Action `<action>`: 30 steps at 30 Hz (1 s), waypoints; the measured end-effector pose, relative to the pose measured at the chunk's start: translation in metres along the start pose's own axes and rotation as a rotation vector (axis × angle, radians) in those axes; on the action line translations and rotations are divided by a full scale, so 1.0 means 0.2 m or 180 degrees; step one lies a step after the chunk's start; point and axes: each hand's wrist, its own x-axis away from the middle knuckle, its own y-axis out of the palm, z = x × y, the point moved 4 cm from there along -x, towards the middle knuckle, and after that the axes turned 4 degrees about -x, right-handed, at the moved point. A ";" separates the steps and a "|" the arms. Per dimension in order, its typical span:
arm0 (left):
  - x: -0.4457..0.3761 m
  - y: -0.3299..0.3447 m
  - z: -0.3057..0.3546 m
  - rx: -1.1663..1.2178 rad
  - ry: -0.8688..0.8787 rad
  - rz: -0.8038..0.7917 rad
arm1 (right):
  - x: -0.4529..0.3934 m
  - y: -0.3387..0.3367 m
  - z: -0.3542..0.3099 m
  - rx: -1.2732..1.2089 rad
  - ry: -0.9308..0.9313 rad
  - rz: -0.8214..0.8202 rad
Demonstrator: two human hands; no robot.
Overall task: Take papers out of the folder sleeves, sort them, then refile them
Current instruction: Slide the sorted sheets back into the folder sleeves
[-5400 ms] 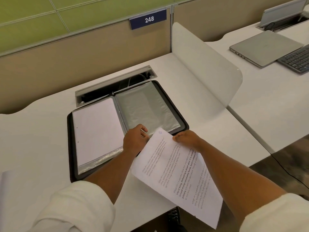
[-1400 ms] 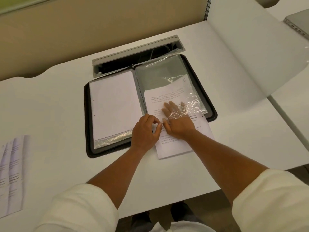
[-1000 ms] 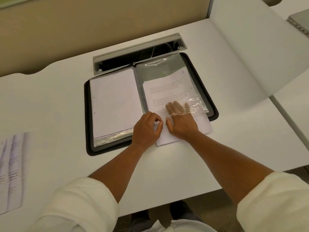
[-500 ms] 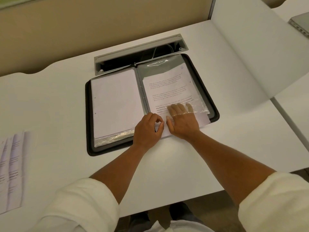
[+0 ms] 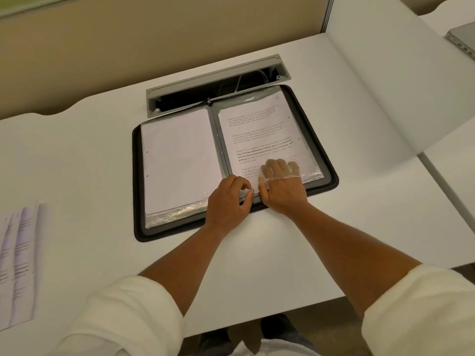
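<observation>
A black folder (image 5: 137, 181) lies open on the white desk. Its right clear sleeve (image 5: 312, 173) holds a printed sheet (image 5: 259, 134) that sits almost fully inside. My right hand (image 5: 281, 187) lies flat on the sheet's lower part, its straight fingers tucked under the plastic. My left hand (image 5: 228, 201) pinches the sleeve's lower edge between thumb and forefinger, just left of the right hand. The left sleeve holds a blank white page (image 5: 177, 160).
More printed papers (image 5: 18, 263) lie at the desk's far left edge. A grey cable tray (image 5: 213, 95) is open just behind the folder. A white divider panel (image 5: 380, 80) stands to the right, with a laptop corner (image 5: 462, 41) beyond it.
The printed sheet has slid further up into the right sleeve, pushed by my right hand. My left hand kept its pinch on the sleeve's edge.
</observation>
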 end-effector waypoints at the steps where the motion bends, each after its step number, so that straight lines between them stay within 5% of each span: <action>1: 0.00 0.00 0.00 0.0002 0.0006 -0.0002 | 0.00 0.00 0.00 -0.0050 0.0051 -0.0039; 9: -0.01 0.02 0.00 -0.0009 -0.0072 -0.0121 | -0.03 0.07 0.02 -0.0124 0.0224 -0.0673; 16: -0.04 0.05 0.00 -0.0150 -0.0328 -0.0294 | 0.13 -0.10 0.03 -0.0107 -0.0169 0.0629; 23: -0.05 0.03 0.03 -0.0165 -0.0407 -0.0272 | 0.17 -0.23 0.23 -0.0708 0.1267 0.1636; 30: -0.04 0.02 0.04 -0.0149 -0.0495 -0.0315 | 0.06 -0.23 0.28 -0.1982 0.2570 0.0901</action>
